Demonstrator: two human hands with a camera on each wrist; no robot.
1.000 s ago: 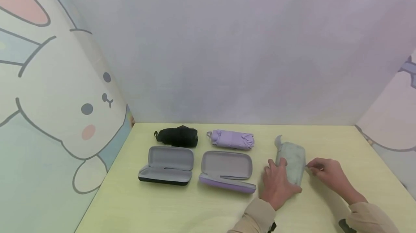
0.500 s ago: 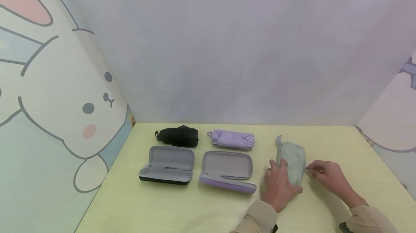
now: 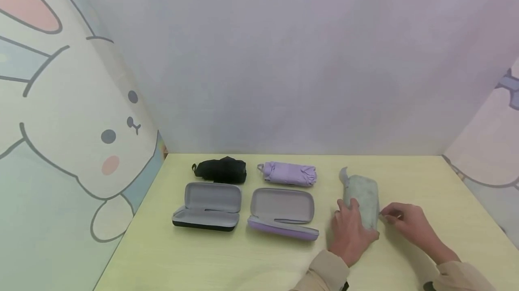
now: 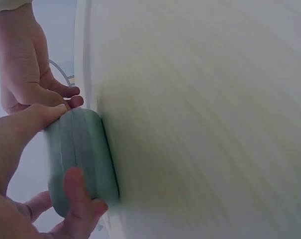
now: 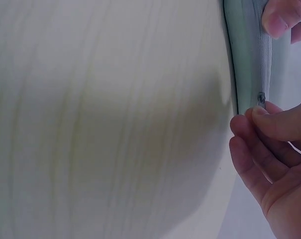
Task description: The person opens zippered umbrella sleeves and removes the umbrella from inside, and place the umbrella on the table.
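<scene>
A pale green zippered case (image 3: pixel 362 196) lies on the table at the right, its zip running along the side. My left hand (image 3: pixel 352 232) grips it from the left and near side, thumb at the near right corner. In the left wrist view, curled fingers and thumb hold the green case (image 4: pixel 98 154) around its end. My right hand (image 3: pixel 409 221) is at the case's right side. Seen from the right wrist, its thumb and forefinger pinch the small zipper pull (image 5: pixel 261 98) on the grey zip tape. A grey strap (image 3: pixel 343 176) sticks out at the case's far left corner.
Left of the case, a purple case (image 3: pixel 282 205) and a black case (image 3: pixel 208 216) lie unfolded, grey linings showing. Behind them are a purple folded umbrella-like bundle (image 3: pixel 289 174) and a black one (image 3: pixel 223 170). A pale wall (image 3: pixel 300 65) rises at the table's far edge.
My right hand has drawn the zipper pull slightly along the case's right side, toward me. The green case has shifted a little left, with my left hand still gripping it.
</scene>
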